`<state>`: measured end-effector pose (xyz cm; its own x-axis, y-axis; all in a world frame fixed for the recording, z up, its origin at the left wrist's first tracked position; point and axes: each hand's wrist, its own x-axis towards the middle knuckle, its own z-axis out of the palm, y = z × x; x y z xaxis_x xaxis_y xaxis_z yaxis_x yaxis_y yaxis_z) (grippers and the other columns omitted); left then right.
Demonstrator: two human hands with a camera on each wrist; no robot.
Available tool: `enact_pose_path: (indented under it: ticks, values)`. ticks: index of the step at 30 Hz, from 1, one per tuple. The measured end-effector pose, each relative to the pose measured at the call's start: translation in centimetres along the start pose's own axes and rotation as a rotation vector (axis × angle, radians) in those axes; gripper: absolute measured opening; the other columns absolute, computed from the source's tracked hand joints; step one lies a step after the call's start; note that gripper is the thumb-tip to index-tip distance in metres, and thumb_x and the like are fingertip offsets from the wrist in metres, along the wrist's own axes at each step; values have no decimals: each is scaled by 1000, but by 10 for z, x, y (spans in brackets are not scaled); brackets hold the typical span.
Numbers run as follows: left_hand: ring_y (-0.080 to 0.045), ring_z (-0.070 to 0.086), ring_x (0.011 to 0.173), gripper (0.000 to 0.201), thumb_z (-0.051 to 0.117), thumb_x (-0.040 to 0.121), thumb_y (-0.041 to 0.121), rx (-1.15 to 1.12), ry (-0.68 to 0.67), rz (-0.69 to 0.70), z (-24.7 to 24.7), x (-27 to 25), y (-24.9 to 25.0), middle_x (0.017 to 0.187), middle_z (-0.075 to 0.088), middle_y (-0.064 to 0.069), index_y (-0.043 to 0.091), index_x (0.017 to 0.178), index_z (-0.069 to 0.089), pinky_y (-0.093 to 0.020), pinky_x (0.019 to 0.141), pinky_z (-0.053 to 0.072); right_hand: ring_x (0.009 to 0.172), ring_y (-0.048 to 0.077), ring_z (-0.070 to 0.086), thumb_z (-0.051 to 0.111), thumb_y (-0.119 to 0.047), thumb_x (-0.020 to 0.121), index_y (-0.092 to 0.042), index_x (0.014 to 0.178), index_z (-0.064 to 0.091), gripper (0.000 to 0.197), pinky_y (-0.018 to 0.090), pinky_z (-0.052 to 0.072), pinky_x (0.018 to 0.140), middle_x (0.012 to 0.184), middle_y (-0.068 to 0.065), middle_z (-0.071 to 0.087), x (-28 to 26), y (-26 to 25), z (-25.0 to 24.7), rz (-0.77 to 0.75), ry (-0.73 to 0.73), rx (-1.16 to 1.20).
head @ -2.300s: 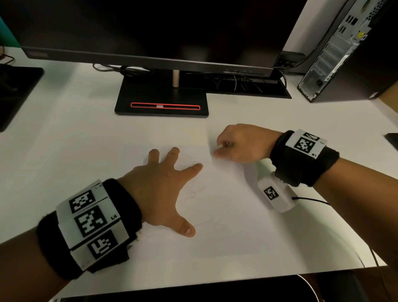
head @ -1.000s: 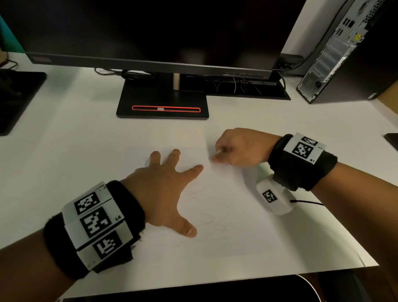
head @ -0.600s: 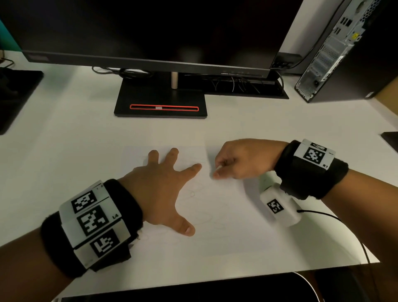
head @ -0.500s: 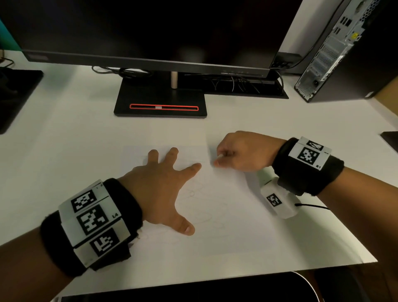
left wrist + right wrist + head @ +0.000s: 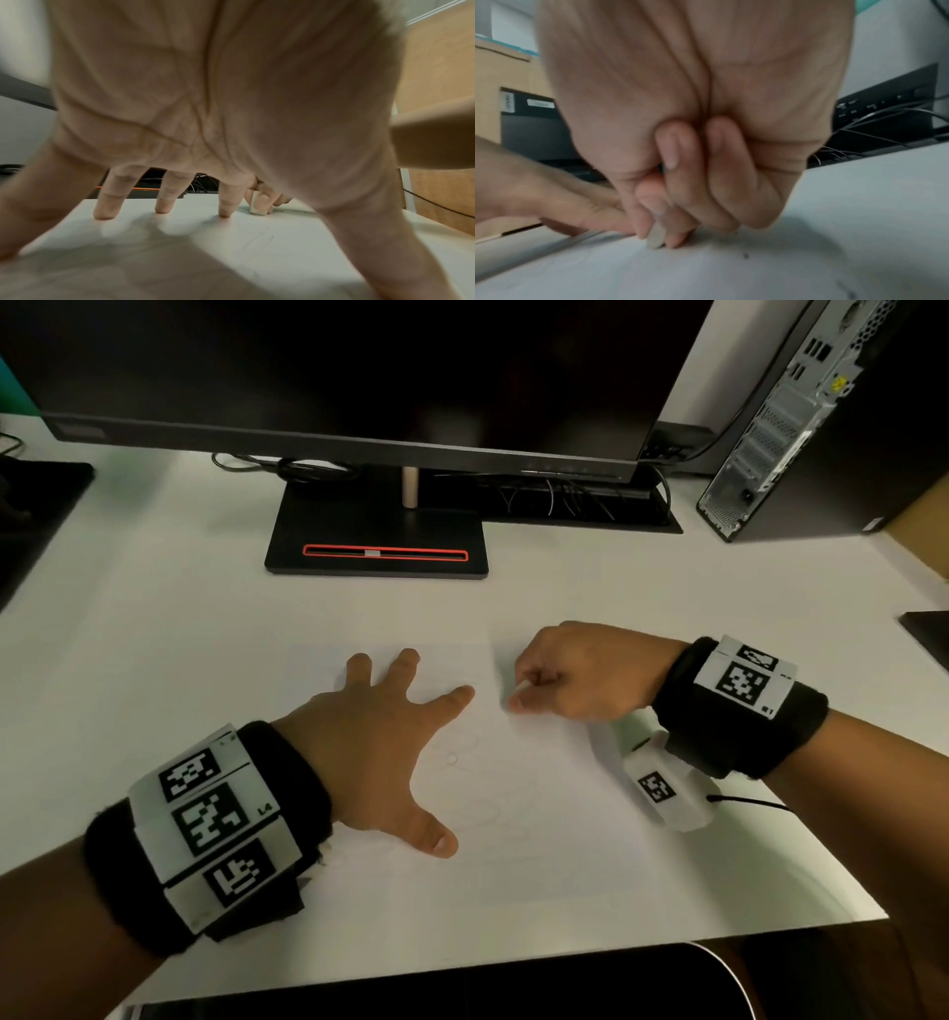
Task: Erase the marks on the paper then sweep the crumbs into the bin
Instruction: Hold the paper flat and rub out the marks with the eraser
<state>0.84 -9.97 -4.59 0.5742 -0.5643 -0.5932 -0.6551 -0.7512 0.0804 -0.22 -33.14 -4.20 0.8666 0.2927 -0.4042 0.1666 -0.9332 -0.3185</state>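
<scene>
A white sheet of paper (image 5: pixel 539 839) lies on the white desk, with faint pencil loops (image 5: pixel 462 757) near its middle. My left hand (image 5: pixel 380 752) lies spread flat on the paper, fingers straight, pressing it down. My right hand (image 5: pixel 575 675) is curled at the sheet's far right part and pinches a small white eraser (image 5: pixel 655 237), whose tip touches the paper. The eraser (image 5: pixel 257 210) also shows past my left fingers. A few dark crumbs (image 5: pixel 745 255) lie on the paper near the right hand.
A black monitor on its stand (image 5: pixel 377 541) is at the back, with cables (image 5: pixel 560 498) behind it. A computer tower (image 5: pixel 801 428) stands at the back right. A dark pad (image 5: pixel 36 516) lies far left. The desk's front edge (image 5: pixel 513 963) is near me.
My right hand has rubbed back and forth with the eraser over the far right part of the sheet. The left hand has stayed flat in the same place.
</scene>
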Motion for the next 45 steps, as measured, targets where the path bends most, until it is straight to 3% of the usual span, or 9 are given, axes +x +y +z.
enact_pose_path:
  ticks: [5,16,20,26,30,34,38,43,45]
  values:
    - [-40,-14,148,130,68,60,85,0,-8,-2,0,0,-1,162,-25,-3,49,151,-17,-53,114,33,56,12,42,60,-43,97,-8,76,61,41,28,40,60,61,-4,49,-3,-7,6,-64,-106,4]
    - [-39,-12,148,129,68,61,84,2,-7,-3,-1,0,1,162,-24,-3,49,151,-17,-52,114,33,55,11,43,60,-44,97,-11,74,62,40,28,40,60,59,-5,50,-5,1,0,1,-21,12]
    - [-39,-14,148,129,69,61,84,-4,-12,-5,-1,0,1,162,-25,-3,49,151,-17,-52,115,31,57,10,46,60,-42,97,-11,81,67,36,25,42,60,65,-1,58,-8,-14,16,-106,-61,17]
    - [-39,-15,148,129,68,60,84,-9,-8,-2,0,0,0,162,-26,-2,50,151,-17,-52,115,31,56,13,43,58,-39,99,-8,70,57,42,28,37,58,59,-2,50,0,-10,5,-35,27,2]
    - [-37,-18,148,129,70,61,82,-28,-17,-5,0,0,0,161,-27,-1,50,151,-17,-52,116,30,57,12,44,59,-41,97,-7,78,63,39,27,41,59,63,1,54,-7,-20,15,-104,-113,7]
    - [-38,-15,148,129,70,61,83,-22,-13,-7,0,-1,0,162,-26,-1,50,151,-16,-52,115,30,57,14,45,60,-40,97,-8,74,62,39,30,43,61,59,-3,52,-5,-9,7,-45,9,18]
    - [-38,-16,148,129,70,62,82,-17,-15,-7,-1,-1,1,161,-27,-1,49,151,-18,-52,116,30,55,10,44,61,-41,95,-10,75,63,37,26,42,59,59,-4,52,-14,-16,19,-126,-89,19]
    - [-38,-16,148,129,69,61,83,-12,-15,-9,0,-1,1,161,-27,-1,50,150,-18,-52,115,32,53,11,43,60,-37,97,-7,73,61,38,23,39,56,57,-2,52,-17,-13,19,-119,14,41]
    - [-38,-16,148,130,70,61,83,-16,-15,-6,0,-1,0,161,-27,-2,50,150,-19,-51,115,32,52,10,42,61,-36,96,-9,70,59,37,22,39,55,55,-3,49,-23,-19,26,-158,-71,47]
